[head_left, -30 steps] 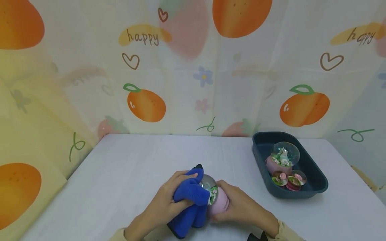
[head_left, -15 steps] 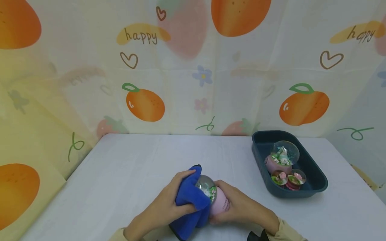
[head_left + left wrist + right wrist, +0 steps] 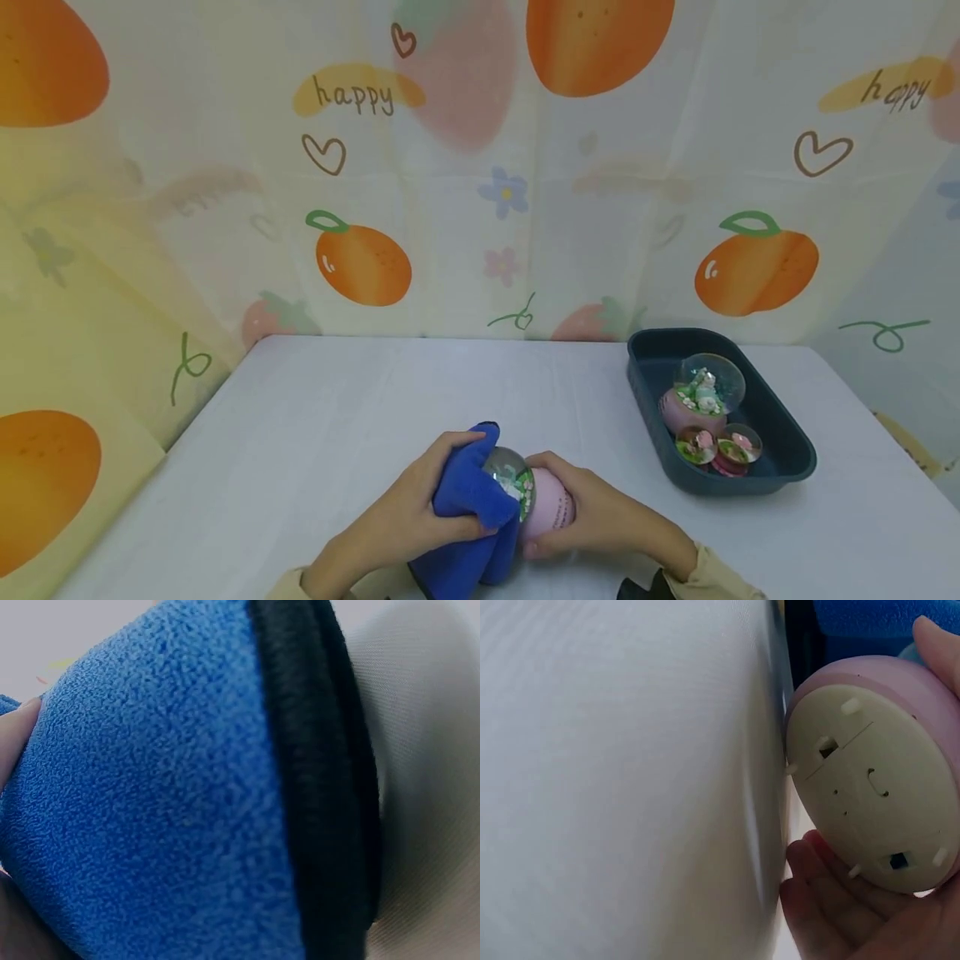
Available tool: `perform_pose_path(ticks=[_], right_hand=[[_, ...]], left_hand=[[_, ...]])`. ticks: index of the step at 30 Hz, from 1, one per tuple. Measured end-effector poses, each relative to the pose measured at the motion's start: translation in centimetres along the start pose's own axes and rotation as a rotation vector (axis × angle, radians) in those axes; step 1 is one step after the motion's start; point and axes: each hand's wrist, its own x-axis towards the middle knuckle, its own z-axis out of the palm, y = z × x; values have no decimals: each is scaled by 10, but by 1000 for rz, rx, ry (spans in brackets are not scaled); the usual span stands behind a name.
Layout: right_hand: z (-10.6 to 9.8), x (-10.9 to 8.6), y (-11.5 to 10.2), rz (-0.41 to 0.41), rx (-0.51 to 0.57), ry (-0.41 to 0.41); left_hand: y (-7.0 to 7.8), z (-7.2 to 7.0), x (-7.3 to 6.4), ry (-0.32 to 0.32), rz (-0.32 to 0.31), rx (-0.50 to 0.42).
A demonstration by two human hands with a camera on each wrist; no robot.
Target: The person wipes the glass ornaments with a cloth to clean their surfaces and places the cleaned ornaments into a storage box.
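A snow globe (image 3: pixel 552 505) with a pink base and clear dome lies tipped on its side, dome to the left, low in the middle of the head view. My right hand (image 3: pixel 600 510) grips it round the base. In the right wrist view the cream underside (image 3: pixel 877 787) faces the camera, with small feet and slots. A blue cloth (image 3: pixel 467 492) with black edging is held in my left hand (image 3: pixel 397 512), thumb in front and fingers behind, against the dome. Part of the dome is hidden by the cloth, which fills most of the left wrist view.
A dark blue-green tray (image 3: pixel 780 467) stands at the right of the white table (image 3: pixel 337 400). Inside it are another pink-based snow globe (image 3: pixel 693 410) and two small globes (image 3: pixel 696 444). A black object (image 3: pixel 645 588) shows at the bottom edge, beside the right sleeve.
The cloth has shifted a little left and down over the dome, so more of the glass shows. Both hands keep their hold and sit slightly lower. The tray and its contents stay put.
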Motion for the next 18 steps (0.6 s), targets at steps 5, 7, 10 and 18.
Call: perform_pose_path(ticks=[5, 7, 10, 18], right_hand=[[1, 0, -1, -5, -8, 43], [2, 0, -2, -7, -31, 73], [3, 0, -3, -18, -77, 133], [1, 0, -9, -133, -145, 303]], left_hand=[[-2, 4, -1, 33, 49, 17], [-2, 6, -1, 46, 72, 16], [-3, 7, -1, 57, 78, 7], [-1, 7, 2, 96, 36, -110]])
